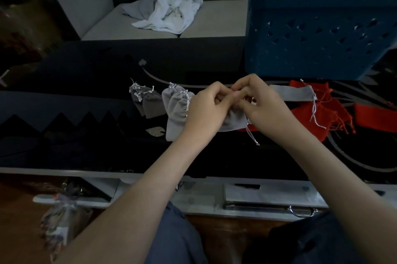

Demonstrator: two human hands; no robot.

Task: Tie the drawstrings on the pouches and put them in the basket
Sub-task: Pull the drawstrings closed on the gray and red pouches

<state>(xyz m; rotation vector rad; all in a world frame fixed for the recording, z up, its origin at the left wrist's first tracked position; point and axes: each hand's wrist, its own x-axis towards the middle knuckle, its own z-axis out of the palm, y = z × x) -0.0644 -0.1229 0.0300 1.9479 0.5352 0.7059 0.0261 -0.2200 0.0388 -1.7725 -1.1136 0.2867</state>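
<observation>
Head view: we see both hands meet over a dark, glossy table (86, 117). The left hand (205, 105) and right hand (265, 103) have their fingers curled inward, knuckles up, fingertips nearly touching. Both pinch at the gathered mouth of a grey pouch (235, 123). The pouch is soft, velvety-looking fabric with a rounded body. It lies on the table under the hands and is mostly covered by them. A thin pale cord (253, 138) with a knotted end trails from it toward the near table edge. We cannot tell which strand each finger holds, because that part is hidden.

Just left of the hands lie light grey tied pouches (176, 111) with puckered necks, up against the left hand. Two darker pouches (150, 104) lie just beside those, also cinched, with small pale knots.

To the right, red pouches (309, 117) sit in a loose heap with thin red cords straggling out. A flat grey pouch (294, 93), rectangular and unpuckered, lies across them, its pale cords hanging over the red fabric.

The basket (311, 49) is blue plastic and boxy, with triangular cut-outs in its walls. It stands at the far right of the table, behind the red heap. We cannot see inside it.

Beyond the table is a beige sofa (214, 25) with a crumpled white cloth (171, 12) on the seat.
</observation>
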